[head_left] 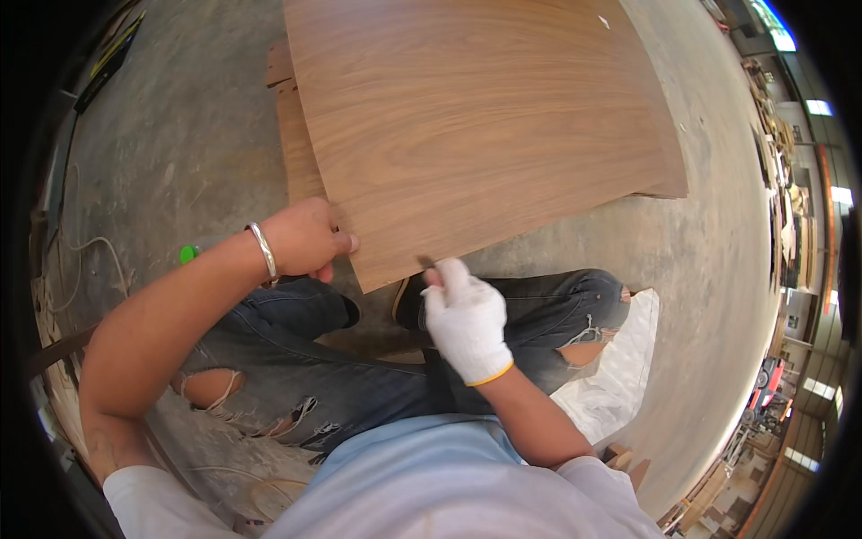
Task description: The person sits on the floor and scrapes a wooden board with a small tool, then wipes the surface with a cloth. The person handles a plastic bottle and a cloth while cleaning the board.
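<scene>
A wide brown wood-grain sheet (485, 126) lies in front of me, its near corner pointing toward my crossed legs. My left hand (305, 235), bare with a silver bangle on the wrist, grips the sheet's left edge close to that corner, thumb on top and fingers partly hidden below. In a white glove with a yellow cuff, my right hand (465, 319) is closed around a small dark flat tool (425, 262). The tool's tip meets the sheet's near edge, right of the corner; most of the tool is hidden in the fist.
More brown boards (296, 144) show under the sheet's left side. A white plastic sack (620, 377) lies by my right knee, and a green cap (188, 254) is beyond my left forearm. Stacked materials (799, 207) line the far right of the concrete floor (206, 117).
</scene>
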A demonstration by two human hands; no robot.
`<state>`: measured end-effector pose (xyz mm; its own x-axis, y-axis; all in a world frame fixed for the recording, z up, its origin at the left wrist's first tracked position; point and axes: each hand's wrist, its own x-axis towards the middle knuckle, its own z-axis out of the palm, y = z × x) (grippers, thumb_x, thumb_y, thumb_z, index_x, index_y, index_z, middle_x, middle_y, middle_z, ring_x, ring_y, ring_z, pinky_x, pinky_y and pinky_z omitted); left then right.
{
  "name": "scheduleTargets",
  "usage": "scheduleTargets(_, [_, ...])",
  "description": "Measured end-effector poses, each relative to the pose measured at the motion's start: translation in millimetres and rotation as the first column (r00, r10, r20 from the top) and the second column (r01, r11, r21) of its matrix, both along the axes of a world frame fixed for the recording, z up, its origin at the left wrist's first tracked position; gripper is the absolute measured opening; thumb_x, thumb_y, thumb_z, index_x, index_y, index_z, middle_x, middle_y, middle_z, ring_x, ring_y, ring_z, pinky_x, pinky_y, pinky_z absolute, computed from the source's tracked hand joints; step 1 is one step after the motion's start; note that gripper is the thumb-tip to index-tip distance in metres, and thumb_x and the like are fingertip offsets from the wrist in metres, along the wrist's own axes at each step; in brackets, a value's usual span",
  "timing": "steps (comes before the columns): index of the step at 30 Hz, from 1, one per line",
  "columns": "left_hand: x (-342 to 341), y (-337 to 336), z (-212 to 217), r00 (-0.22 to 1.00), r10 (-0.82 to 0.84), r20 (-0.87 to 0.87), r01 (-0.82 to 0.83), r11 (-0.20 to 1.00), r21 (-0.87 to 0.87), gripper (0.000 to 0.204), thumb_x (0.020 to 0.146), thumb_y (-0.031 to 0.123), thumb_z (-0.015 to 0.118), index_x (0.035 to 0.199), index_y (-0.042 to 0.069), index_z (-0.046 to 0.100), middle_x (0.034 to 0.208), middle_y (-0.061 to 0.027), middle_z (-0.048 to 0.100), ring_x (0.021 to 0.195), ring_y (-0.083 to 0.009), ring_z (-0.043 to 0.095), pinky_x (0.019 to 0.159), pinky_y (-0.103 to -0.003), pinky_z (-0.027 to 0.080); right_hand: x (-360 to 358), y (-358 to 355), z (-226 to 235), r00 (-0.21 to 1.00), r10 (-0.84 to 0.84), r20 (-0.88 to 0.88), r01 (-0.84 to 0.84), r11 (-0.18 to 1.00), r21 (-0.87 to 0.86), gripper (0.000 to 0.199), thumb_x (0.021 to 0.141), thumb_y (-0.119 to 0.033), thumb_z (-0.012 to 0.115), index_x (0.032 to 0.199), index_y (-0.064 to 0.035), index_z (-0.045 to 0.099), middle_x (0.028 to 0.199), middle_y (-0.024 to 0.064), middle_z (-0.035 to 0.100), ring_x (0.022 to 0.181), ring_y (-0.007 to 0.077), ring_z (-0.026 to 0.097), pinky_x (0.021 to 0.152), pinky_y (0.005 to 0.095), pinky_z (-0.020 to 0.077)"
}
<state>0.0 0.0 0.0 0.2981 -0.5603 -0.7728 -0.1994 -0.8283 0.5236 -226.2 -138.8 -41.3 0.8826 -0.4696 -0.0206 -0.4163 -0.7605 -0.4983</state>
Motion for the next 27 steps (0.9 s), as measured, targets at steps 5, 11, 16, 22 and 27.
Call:
scheduleTargets(5, [-8,0,-11,1.0,-0.02,-0.012,0.019,1.0,-0.019,0.039,0.098,0.029,0.064,0.082,-0.005,0.074,0.063,-0.0087,0.072,0.058,-0.0162,0.067,0.059,-0.035,0.052,-21,-67,5,0.985,-0.175,0.013,0.175,0.978,-0.111,0.007,0.094,-0.015,0.064,0.096,-0.009,0.062,0.067,0.02,0.066,0.064,0.0412,0.067,0.059,0.0509,0.0518])
scheduleTargets(11, [-3,-4,-9,1.0,-0.009,0.007,0.009,1.0,0.004,0.041,0.098,0.029,0.064,0.074,-0.003,0.074,0.062,-0.0079,0.071,0.057,-0.0165,0.065,0.059,-0.036,0.052,-3,-2,9,0.996,-0.027,-0.084,0.026,1.0,-0.017,0.007,0.092,-0.012,0.066,0.098,-0.0088,0.063,0.071,0.0202,0.065,0.072,0.043,0.067,0.064,0.0506,0.0515])
scheduleTargets(16, [-3,0,-2,1.0,-0.009,0.004,0.009,1.0,0.002,0.04,0.098,0.029,0.063,0.077,-0.003,0.074,0.062,-0.0083,0.071,0.056,-0.0165,0.065,0.058,-0.035,0.053,-6,-42,3,0.995,-0.041,0.087,0.051,0.991,-0.127,0.008,0.094,-0.015,0.064,0.095,-0.0083,0.059,0.068,0.0185,0.066,0.066,0.0398,0.068,0.059,0.0497,0.0518])
scheduleTargets(22, [-2,-2,-11,0.999,-0.044,-0.001,0.044,0.999,-0.022,0.04,0.097,0.029,0.062,0.076,-0.004,0.073,0.063,-0.0085,0.072,0.056,-0.0163,0.065,0.057,-0.034,0.052,-5,-14,2,0.998,-0.016,0.062,0.02,0.997,-0.072,0.01,0.092,-0.016,0.068,0.096,-0.0098,0.06,0.067,0.0174,0.066,0.065,0.0388,0.068,0.058,0.0496,0.052])
scheduleTargets(27, [-3,1,-12,0.998,-0.055,0.005,0.056,0.997,-0.06,0.039,0.097,0.028,0.062,0.076,-0.003,0.072,0.062,-0.0084,0.071,0.055,-0.0165,0.065,0.058,-0.035,0.052,6,31,9,0.992,0.021,-0.121,-0.017,0.999,0.038,0.006,0.093,-0.011,0.066,0.097,-0.0083,0.062,0.074,0.0177,0.068,0.071,0.0398,0.069,0.063,0.0479,0.0522])
